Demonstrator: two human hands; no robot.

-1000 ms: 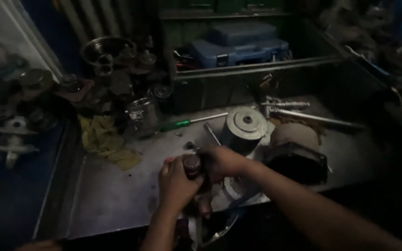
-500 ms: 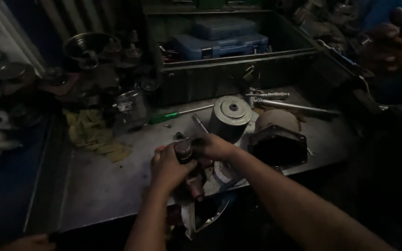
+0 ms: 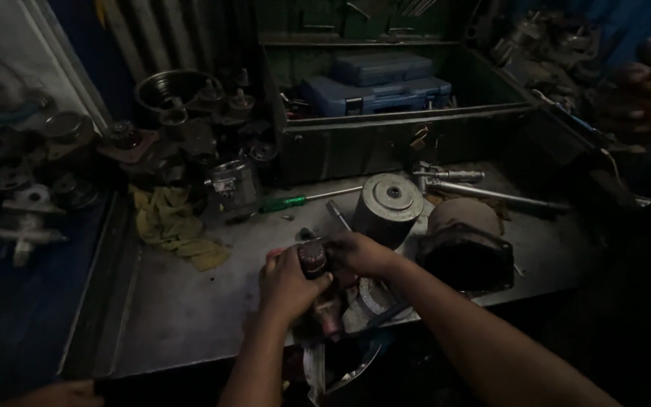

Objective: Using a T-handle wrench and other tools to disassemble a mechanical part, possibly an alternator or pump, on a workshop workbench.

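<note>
Both my hands meet over the front of a grey metal workbench (image 3: 182, 316). My left hand (image 3: 286, 283) wraps around a small dark cylindrical metal part (image 3: 313, 259) with a reddish round top. My right hand (image 3: 359, 252) closes on the same part from the right, fingers on its upper end. Below the hands a reddish-handled piece (image 3: 328, 316) and a round metal piece (image 3: 371, 298) sit at the bench edge. The part's lower half is hidden by my fingers.
A grey metal cylinder (image 3: 388, 205) stands just behind my right hand, a dark housing (image 3: 465, 260) to its right. A green-handled screwdriver (image 3: 307, 200), a yellow rag (image 3: 171, 226), a long bar (image 3: 484, 192), an open green toolbox (image 3: 393, 132) with blue cases and piled machine parts (image 3: 190, 143) fill the back.
The view has shifted slightly, so the bench sits a little differently in frame. My two hands stay clasped on the small part, with only small turns of the fingers.
</note>
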